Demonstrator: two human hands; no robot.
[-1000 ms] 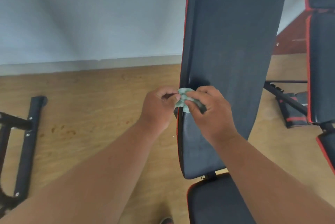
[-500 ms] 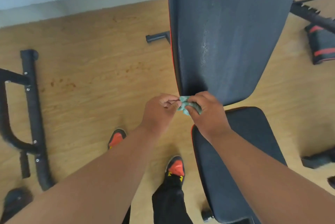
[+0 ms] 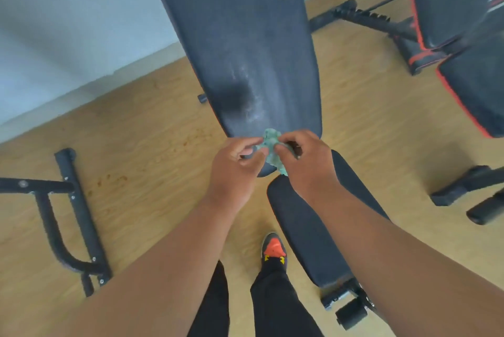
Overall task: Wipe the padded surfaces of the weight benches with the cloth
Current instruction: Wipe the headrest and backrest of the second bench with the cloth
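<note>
Cloth: the green cloth [image 3: 273,149] is crumpled, so no long axis can be told; it sits at the near end of the back pad [image 3: 240,44].
Hands: the left hand [image 3: 234,170] and the right hand [image 3: 308,164] both pinch the cloth with curled fingers.
Back pad: long axis runs near to far, near edge rounded.
Seat pad [image 3: 308,230]: just below the hands, running near-right.
Open room: bare wooden floor [image 3: 152,145] lies left; a second bench [image 3: 469,69] stands right; a black frame [image 3: 68,214] is far left.
</note>
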